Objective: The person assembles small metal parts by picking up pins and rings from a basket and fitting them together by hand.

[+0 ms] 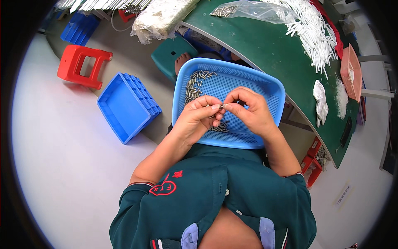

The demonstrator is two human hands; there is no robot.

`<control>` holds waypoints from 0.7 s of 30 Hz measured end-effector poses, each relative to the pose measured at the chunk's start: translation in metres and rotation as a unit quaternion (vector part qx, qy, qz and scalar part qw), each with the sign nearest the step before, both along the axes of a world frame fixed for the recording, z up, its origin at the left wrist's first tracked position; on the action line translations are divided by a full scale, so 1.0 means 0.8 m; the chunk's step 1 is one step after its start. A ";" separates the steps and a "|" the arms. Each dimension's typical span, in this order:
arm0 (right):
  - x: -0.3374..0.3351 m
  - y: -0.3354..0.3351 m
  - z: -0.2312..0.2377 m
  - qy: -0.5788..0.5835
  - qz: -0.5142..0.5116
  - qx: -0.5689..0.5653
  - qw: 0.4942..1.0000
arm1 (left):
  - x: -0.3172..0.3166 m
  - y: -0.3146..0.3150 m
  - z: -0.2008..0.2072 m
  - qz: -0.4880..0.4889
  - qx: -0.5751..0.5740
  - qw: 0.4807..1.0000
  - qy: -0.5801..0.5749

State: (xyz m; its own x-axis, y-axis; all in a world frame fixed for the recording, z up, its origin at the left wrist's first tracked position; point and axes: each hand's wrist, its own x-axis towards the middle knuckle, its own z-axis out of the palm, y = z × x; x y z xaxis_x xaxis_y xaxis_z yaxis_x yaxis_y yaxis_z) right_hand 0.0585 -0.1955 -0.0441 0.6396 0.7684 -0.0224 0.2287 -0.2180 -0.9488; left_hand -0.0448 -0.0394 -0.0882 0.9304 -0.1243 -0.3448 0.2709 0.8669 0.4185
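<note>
My left hand [200,115] and my right hand [252,113] meet over a shallow blue plastic basket [177,97]. Thumb and fingertips of both hands pinch a small metal part [221,106], mostly covered by the fingers. In the basket, many short silvery metal cylinders [193,88] lie along the left side. Another heap of metal cylinders [219,127] sits below my hands, near the basket's front edge. The basket rests at my lap.
A green table [248,37] curves along the right, bearing white sticks [313,41], a plastic bag [253,10], a white glove [320,101] and a pink basket [350,74]. Leftward stand a blue crate [120,110] and red stool [76,66]. Another person's foot [181,61] shows beyond my basket.
</note>
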 end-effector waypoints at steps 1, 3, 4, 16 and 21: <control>0.000 0.000 0.001 0.000 0.000 0.000 1.000 | 0.000 0.000 0.000 -0.001 0.001 1.000 0.002; 0.000 0.001 0.002 -0.018 -0.002 -0.008 1.000 | -0.001 0.000 0.000 -0.001 0.003 1.000 0.004; -0.001 0.000 0.003 -0.018 -0.002 -0.008 1.000 | -0.001 0.000 -0.001 -0.001 0.003 1.000 0.001; -0.004 0.008 -0.007 0.090 -0.017 0.042 0.995 | 0.000 -0.003 -0.002 -0.016 -0.011 1.000 0.003; -0.002 0.009 -0.002 -0.030 -0.020 0.041 0.999 | 0.005 -0.002 0.004 -0.005 -0.030 1.000 -0.006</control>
